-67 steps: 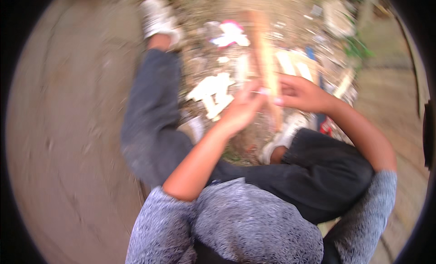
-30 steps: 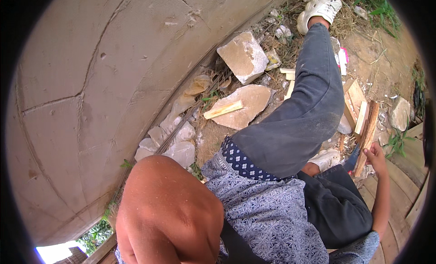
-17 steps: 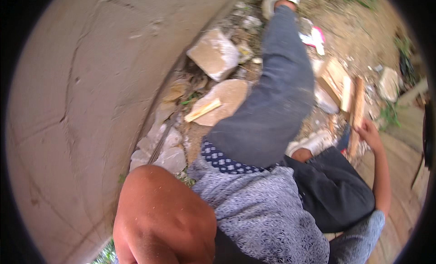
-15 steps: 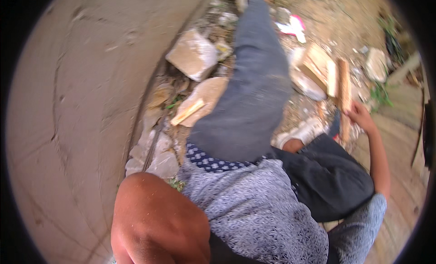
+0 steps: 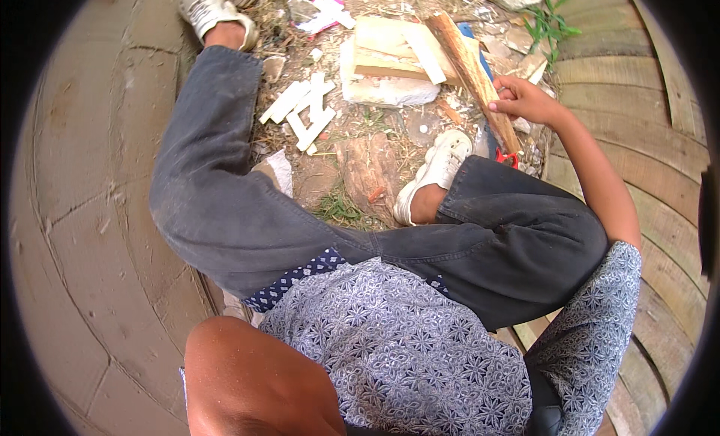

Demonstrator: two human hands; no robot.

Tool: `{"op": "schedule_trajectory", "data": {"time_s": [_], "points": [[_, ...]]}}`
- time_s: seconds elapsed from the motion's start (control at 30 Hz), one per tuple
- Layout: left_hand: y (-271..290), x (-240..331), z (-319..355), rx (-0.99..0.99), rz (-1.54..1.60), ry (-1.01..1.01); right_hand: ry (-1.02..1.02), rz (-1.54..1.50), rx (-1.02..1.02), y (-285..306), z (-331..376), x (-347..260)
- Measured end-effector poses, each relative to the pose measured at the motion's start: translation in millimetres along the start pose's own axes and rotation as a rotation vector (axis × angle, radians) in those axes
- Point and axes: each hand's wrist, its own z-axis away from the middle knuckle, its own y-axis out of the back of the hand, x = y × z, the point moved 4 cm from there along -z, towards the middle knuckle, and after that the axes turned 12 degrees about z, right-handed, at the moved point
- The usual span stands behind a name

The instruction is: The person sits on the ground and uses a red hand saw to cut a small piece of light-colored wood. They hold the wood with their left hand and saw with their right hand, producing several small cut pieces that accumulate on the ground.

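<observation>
At the upper right, my right hand [image 5: 525, 102] grips a long, rough strip of wood [image 5: 472, 76] near its lower part, thumb and fingers closed round it. The strip slants from upper left to lower right. Just left of it, a pale wooden block [image 5: 375, 59] with a thin slat [image 5: 424, 53] leaning on it rests on a whitish stone slab [image 5: 390, 92]. Something blue [image 5: 486, 62] shows partly behind the strip, and a red loop [image 5: 508, 158] lies by its lower end. My left hand is out of view.
Several cut pale sticks [image 5: 304, 109] lie on the ground between my legs, near a flat brown stone [image 5: 367, 166]. A pink and white wrapper [image 5: 322, 14] is farther off. A wooden slat wall [image 5: 622, 106] curves along the right, a cracked grey surface [image 5: 97, 211] along the left.
My view has swung to the right, so the wood pieces and my legs appear farther left. My right hand still holds the strip, now tilted instead of nearly upright.
</observation>
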Motion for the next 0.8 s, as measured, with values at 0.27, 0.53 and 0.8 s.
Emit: {"op": "schedule_trajectory", "data": {"time_s": [0.27, 0.53, 0.8], "points": [[119.8, -4.3, 19.3, 0.585, -0.222, -0.138, -0.019, -0.144, -0.081, -4.2, -6.0, -22.9], [269.5, -14.2, 140.3, 1.209, -1.441, 1.122, 0.153, -0.149, -0.248, -27.7, -19.4, -74.2], [323.6, 39.2, 218.2, 1.416, -1.899, 1.375, 0.297, 0.233, -0.273, -40.1, -27.2, -79.5]]}}
